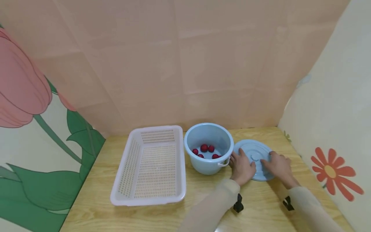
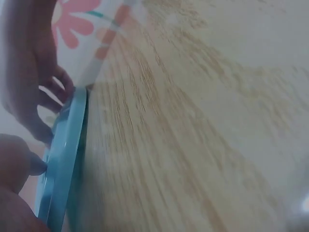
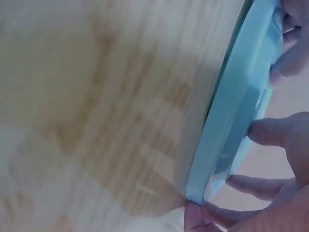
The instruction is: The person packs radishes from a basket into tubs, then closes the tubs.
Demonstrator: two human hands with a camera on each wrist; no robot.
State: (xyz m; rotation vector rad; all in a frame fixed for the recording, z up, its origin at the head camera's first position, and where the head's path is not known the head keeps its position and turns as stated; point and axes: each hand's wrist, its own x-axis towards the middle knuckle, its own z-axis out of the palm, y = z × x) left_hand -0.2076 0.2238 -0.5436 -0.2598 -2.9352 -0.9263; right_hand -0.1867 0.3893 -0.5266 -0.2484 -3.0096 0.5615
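A round light-blue lid [image 1: 262, 176] lies at the right of the table, its rim close over the wood. My left hand [image 1: 242, 167] grips its left edge, thumb on the top face, fingers by the bucket side. At the opposite edge my right hand [image 1: 279, 167] holds the lid, thumb on top and fingertips [image 3: 195, 215] at the rim. A light-blue bucket [image 1: 207, 166] with a white handle [image 1: 223, 163] stands just left of the left hand. Inside it are several dark red round balls or fruits [image 1: 204, 148].
Left of the bucket sits a white slotted plastic basket [image 1: 183, 180] with nothing in it. A pinkish sheet [image 1: 179, 64] covers the wall behind the wooden table [image 1: 90, 193]. Printed walls with a tulip [image 1: 23, 80] and a red flower [image 1: 330, 172] border both sides.
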